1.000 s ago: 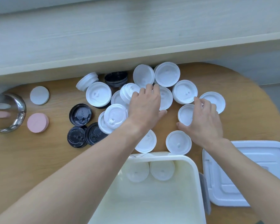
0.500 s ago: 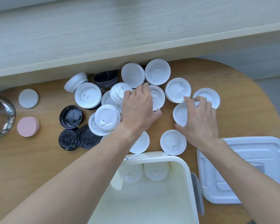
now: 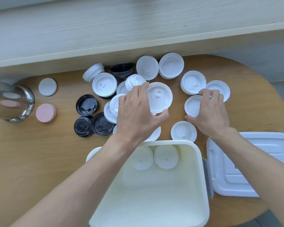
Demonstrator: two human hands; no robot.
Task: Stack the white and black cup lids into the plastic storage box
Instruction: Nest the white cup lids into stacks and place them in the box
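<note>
Several white cup lids lie scattered on the round wooden table, and several black lids sit at their left. My left hand grips a white lid by its rim, lifted and tilted. My right hand has its fingers closed around the edge of another white lid that rests on the table. The white plastic storage box stands open at the near edge, with two white lids on its floor at the far end.
The box's white cover lies at the right beside the box. A shiny metal bowl stands at the far left, with a grey disc and a pink disc next to it. A pale wooden ledge runs behind the table.
My left hand has closed on a white lid and raised it off the table. My right hand has tightened around its lid. The camera has moved closer.
</note>
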